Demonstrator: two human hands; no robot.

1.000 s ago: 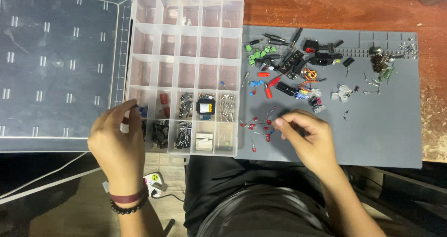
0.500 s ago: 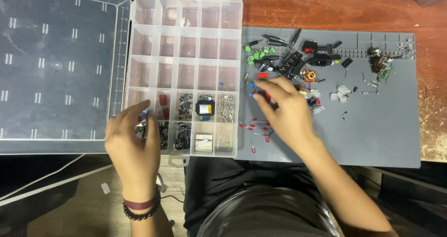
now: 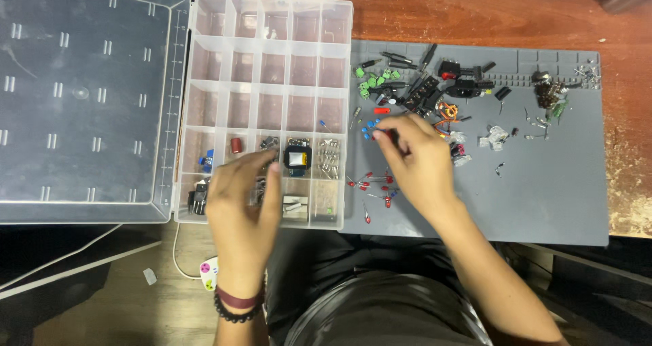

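My left hand [image 3: 243, 200] hovers palm-down over the bottom rows of a clear plastic organizer box [image 3: 272, 67]. Its fingers are loosely spread and hold nothing, and it hides several compartments. Beside its fingertips, a compartment holds a small square black module [image 3: 297, 158]. My right hand [image 3: 418, 159] rests on the grey mat [image 3: 543, 196], with thumb and fingers pinched on a small red component [image 3: 388, 134]. Small blue parts [image 3: 370, 127] lie just left of its fingertips, and red LEDs [image 3: 380, 183] lie under its wrist side.
The box's clear lid [image 3: 81, 95] lies open flat at the left. Green terminal blocks [image 3: 373, 82], black parts [image 3: 462, 81] and other small electronics are scattered across the mat's top. A red cylinder [image 3: 236, 145] and a blue part [image 3: 207, 159] sit in box compartments. Brown wooden table [image 3: 475, 6] lies behind.
My left hand has moved right along the bottom compartments and opened flatter. My right hand drew back slightly toward me from the mat's cluster, fingers pinched.
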